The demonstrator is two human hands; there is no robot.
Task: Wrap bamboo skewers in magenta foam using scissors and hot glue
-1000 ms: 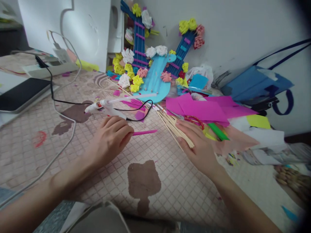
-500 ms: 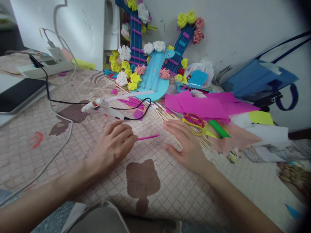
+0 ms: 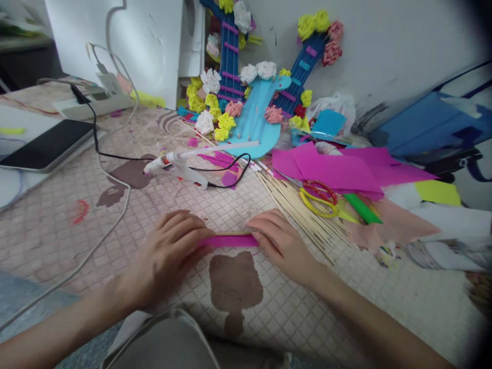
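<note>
Between my two hands lies a magenta paper strip [image 3: 230, 241], with a thin wooden stick [image 3: 232, 233] along its far edge. My left hand [image 3: 172, 246] grips the strip's left end, fingers bent over it. At the other end, the fingers and thumb of my right hand [image 3: 280, 243] pinch strip and stick together. Both ends are hidden under my fingers. Beyond my hands rests a white glue gun [image 3: 180, 169] with its black cord. Several magenta sticks [image 3: 219, 160] lie behind it. Right of it, bare wooden sticks [image 3: 295, 210] are spread out.
Yellow-handled scissors [image 3: 317, 202] lie beside magenta paper sheets [image 3: 330, 166] and a green stick-like piece [image 3: 363, 208]. Paper guitars [image 3: 253, 120] with crumpled paper flowers lean at the back wall. A phone [image 3: 49, 146] and a power strip [image 3: 92, 102] are left, with a cable [image 3: 111, 220] across the cloth.
The thin magenta stick at my left hand is no longer visible. Both hands have come nearer me and now hold a magenta strip with a wooden stick. The view has shifted left.
</note>
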